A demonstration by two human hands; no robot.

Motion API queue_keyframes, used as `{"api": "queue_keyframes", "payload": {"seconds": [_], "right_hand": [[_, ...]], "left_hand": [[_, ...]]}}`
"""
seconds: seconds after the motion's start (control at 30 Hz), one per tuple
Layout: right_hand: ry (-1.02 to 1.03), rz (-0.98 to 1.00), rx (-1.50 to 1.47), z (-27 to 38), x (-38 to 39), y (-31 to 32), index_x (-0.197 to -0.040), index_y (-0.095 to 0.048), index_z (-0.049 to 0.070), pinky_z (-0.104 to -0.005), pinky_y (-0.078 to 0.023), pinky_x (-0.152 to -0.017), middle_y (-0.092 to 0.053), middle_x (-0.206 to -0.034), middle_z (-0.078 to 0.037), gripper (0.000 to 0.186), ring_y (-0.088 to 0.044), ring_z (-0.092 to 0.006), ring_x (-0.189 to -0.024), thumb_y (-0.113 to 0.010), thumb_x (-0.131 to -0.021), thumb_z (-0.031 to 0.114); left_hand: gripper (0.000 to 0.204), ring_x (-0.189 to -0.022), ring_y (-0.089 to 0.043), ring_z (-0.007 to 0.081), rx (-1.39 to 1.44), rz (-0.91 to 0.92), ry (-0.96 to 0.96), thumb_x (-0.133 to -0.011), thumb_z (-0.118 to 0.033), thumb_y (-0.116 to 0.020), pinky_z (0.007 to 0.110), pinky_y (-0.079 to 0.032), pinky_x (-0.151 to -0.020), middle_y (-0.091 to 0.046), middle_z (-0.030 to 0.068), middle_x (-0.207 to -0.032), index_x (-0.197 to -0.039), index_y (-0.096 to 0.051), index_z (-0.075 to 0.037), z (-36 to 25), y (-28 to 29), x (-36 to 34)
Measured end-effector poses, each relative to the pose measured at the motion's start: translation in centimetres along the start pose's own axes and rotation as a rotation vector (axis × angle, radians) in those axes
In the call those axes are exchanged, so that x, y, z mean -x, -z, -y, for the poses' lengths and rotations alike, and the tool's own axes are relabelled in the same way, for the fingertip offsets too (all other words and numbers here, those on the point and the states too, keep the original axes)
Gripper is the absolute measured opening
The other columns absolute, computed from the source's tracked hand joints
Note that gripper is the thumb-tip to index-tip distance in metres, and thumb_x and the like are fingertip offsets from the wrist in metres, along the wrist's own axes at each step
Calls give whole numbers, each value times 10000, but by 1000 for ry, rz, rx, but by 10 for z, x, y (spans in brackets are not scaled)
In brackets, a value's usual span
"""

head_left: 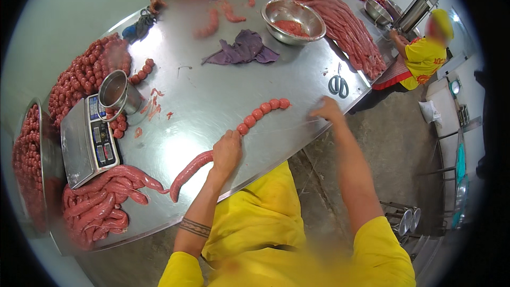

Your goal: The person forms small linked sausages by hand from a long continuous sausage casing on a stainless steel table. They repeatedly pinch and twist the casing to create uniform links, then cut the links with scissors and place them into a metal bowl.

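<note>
My left hand [227, 153] is closed around a raw sausage [191, 174] on the metal table. A plump, untied length runs from it down to the left. Beyond my knuckles, the same strand continues as a row of small round links [260, 112], curving away to the right. My right hand [328, 110] hovers over the table's near right edge, apart from the links, with fingers stretched out and nothing visible in them. Just past it lie dark-handled scissors [338, 86].
Left of me are a digital scale [90, 141], a metal pail [119, 95], piled links [87, 72] and thick unlinked sausages [103, 207]. Farther off lie a purple cloth [241, 50], a steel bowl [271, 13] and long casings [340, 21]. Co-workers stand at the far side and right.
</note>
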State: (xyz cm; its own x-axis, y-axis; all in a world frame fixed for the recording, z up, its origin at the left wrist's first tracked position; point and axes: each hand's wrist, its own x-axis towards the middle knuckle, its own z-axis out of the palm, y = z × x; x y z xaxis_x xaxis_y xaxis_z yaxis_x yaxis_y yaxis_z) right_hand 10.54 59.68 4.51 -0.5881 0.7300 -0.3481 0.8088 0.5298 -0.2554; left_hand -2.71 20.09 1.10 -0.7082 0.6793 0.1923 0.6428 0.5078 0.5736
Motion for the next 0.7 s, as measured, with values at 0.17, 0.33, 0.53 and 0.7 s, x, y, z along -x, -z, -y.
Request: {"api": "queue_keyframes", "payload": {"seconds": [0.17,0.33,0.53,0.7], "right_hand": [[699,128,490,225,105,-73,-1431,-598,101,-494,-545,-1014,-704,-1277,-193,655,-691,-399,-1182,-819,-826,214],[786,315,-375,77,238,-49,-1679,-266,63,-438,-512,-1091,-457,-1627,-204,837,-648,-321,-1279,-717,-981,163],[58,183,-494,-216,387,-30,-1001,-730,57,-380,-546,-662,-748,-862,-39,107,-676,-227,-727,-687,-911,97],[-477,388,-2253,-317,366,-97,-1087,-722,102,-383,-552,-779,-760,-996,-59,167,-709,-242,-890,-635,-957,44]], "left_hand": [[157,-819,-691,437,58,13,26,-1018,-156,-620,537,-548,-713,-687,206,-899,-973,-681,-18,7,5,-4],[204,-809,-688,460,130,-15,76,-1017,-174,-637,552,-546,-729,-700,239,-887,-957,-720,2,16,9,-15],[226,-848,-707,444,39,14,56,-1039,-154,-582,555,-561,-739,-702,237,-937,-944,-697,15,10,4,-18],[147,-855,-701,437,-32,53,18,-1021,-114,-575,549,-561,-738,-675,204,-998,-993,-673,-8,4,-3,-12]]}}
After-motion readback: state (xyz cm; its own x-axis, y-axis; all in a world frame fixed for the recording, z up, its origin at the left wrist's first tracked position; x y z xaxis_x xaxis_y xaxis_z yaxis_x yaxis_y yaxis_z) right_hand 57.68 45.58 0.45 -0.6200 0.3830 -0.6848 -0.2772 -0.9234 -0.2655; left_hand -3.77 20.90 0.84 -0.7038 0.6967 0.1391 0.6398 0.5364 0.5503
